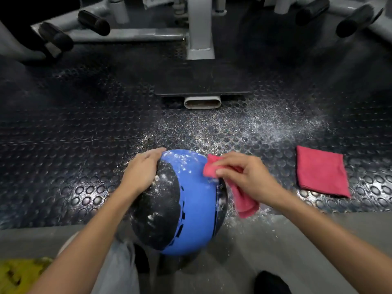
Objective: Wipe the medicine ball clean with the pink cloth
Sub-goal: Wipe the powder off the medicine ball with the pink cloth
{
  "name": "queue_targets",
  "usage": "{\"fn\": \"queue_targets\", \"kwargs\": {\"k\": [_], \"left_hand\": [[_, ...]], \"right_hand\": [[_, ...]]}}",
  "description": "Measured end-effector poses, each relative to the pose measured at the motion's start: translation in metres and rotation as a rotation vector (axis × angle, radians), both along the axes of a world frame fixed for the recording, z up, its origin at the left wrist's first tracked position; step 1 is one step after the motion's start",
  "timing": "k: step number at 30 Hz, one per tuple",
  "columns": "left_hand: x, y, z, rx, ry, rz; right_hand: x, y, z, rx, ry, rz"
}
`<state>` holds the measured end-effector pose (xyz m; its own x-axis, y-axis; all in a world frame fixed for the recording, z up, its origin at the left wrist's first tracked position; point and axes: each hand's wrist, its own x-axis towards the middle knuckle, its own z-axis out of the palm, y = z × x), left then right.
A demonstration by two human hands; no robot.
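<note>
Nearest the lens were two bare forearms reaching forward, with a grey trouser leg (121, 272) under the left one and a blurred yellow thing (19, 274) in the bottom left corner that I could not make out.

From the head view, the ball (191, 209), blue with black panels, sat straight ahead over the near edge of the studded mat (84, 134), where the mat met a strip of grey floor (297, 240). White powder (265, 128) speckled the ball's top and its black left panel, and more lay scattered on the mat beyond it.

The left hand (142, 170) lay flat on the ball's upper left side, fingers stretched out and close together, holding nothing. The right hand (244, 177) pinched the cloth (212, 168) between thumb and fingers and held its bunched end against the ball's upper right; the rest hung down beside the ball.

A folded cloth (321, 171) of the same pink lay flat near the mat's near edge, right of the ball and well apart from it. At the mat's far edge stood a grey machine frame (200, 28) with a black plate (203, 81) at its foot.
</note>
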<state>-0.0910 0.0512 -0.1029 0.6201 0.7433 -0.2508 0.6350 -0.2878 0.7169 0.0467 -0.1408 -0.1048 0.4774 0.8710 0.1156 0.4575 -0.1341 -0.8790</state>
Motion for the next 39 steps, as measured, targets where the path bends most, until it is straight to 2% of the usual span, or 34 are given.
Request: {"fn": "queue_targets", "kwargs": {"k": [2, 4, 8, 9, 11, 13, 15, 19, 20, 21, 24, 25, 27, 30, 32, 33, 37, 39], "left_hand": [[0.008, -0.004, 0.003, -0.002, 0.052, 0.034], [0.015, -0.010, 0.004, 0.025, 0.098, 0.060], [0.020, -0.024, 0.008, 0.067, 0.147, 0.069], [0.020, -0.026, 0.009, 0.077, 0.151, 0.058], [0.022, -0.031, 0.012, 0.085, 0.142, 0.041], [0.026, -0.040, 0.015, 0.102, 0.153, 0.031], [0.033, -0.047, 0.021, 0.133, 0.179, 0.021], [0.034, -0.039, 0.019, 0.097, 0.183, 0.033], [0.032, -0.037, 0.018, 0.083, 0.185, 0.041], [0.030, -0.037, 0.017, 0.077, 0.189, 0.041], [0.028, -0.041, 0.020, 0.086, 0.200, 0.040], [0.030, -0.044, 0.021, 0.096, 0.201, 0.041], [0.035, -0.046, 0.022, 0.118, 0.210, 0.034], [0.035, -0.041, 0.018, 0.114, 0.208, 0.031], [0.032, -0.039, 0.017, 0.108, 0.212, 0.053], [0.030, -0.038, 0.016, 0.105, 0.212, 0.059], [0.034, -0.043, 0.018, 0.151, 0.229, 0.061], [0.036, -0.047, 0.016, 0.194, 0.229, 0.055]], "right_hand": [[-0.003, 0.005, -0.014, -0.087, 0.069, -0.295], [-0.020, 0.009, -0.017, -0.129, -0.083, -0.388], [-0.043, 0.010, -0.006, 0.079, -0.460, -0.122], [-0.038, 0.008, -0.011, 0.086, -0.434, -0.124], [-0.018, 0.000, -0.026, 0.041, -0.175, -0.295], [-0.001, -0.010, -0.039, -0.105, 0.022, -0.423], [-0.004, -0.014, -0.037, -0.123, 0.007, -0.463], [-0.043, -0.008, -0.018, 0.156, -0.366, -0.227], [-0.045, -0.009, -0.026, 0.185, -0.402, -0.213], [-0.043, -0.012, -0.033, 0.195, -0.347, -0.250], [-0.027, -0.020, -0.051, 0.122, 0.013, -0.497], [-0.025, -0.023, -0.051, 0.081, 0.058, -0.534], [-0.033, -0.018, -0.037, 0.082, -0.045, -0.499], [-0.053, -0.008, -0.021, 0.187, -0.408, -0.213], [-0.051, -0.004, -0.024, 0.190, -0.552, -0.166], [-0.045, -0.001, -0.025, 0.171, -0.506, -0.202], [-0.006, 0.009, -0.015, -0.045, -0.014, -0.397], [-0.004, 0.013, -0.008, -0.142, -0.085, -0.397]]}}
